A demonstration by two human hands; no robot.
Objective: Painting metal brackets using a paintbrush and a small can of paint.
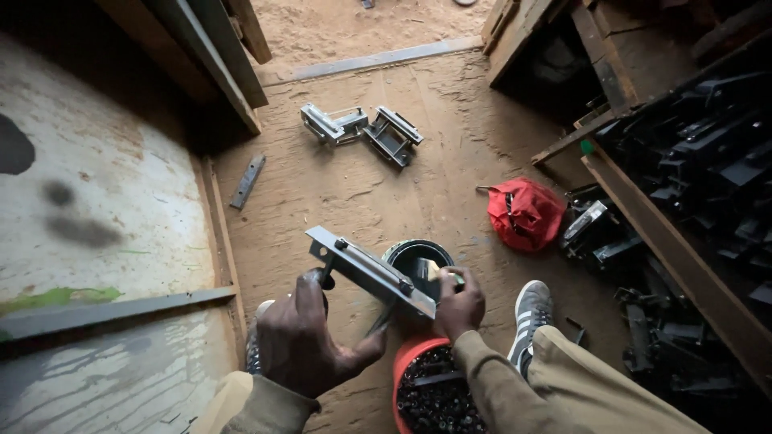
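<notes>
Grey metal bracket, angled above black paint tin and red bucket: clasped underneath by left hand; right hand fisted round brush handle beside it.

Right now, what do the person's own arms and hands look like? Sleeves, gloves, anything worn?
Both hands are bare: no gloves, rings or watch visible on the left hand or right hand. Both arms wear long khaki-tan sleeves, left sleeve and right sleeve, with ribbed cuffs at the wrists. No markings visible on the fabric.
</notes>
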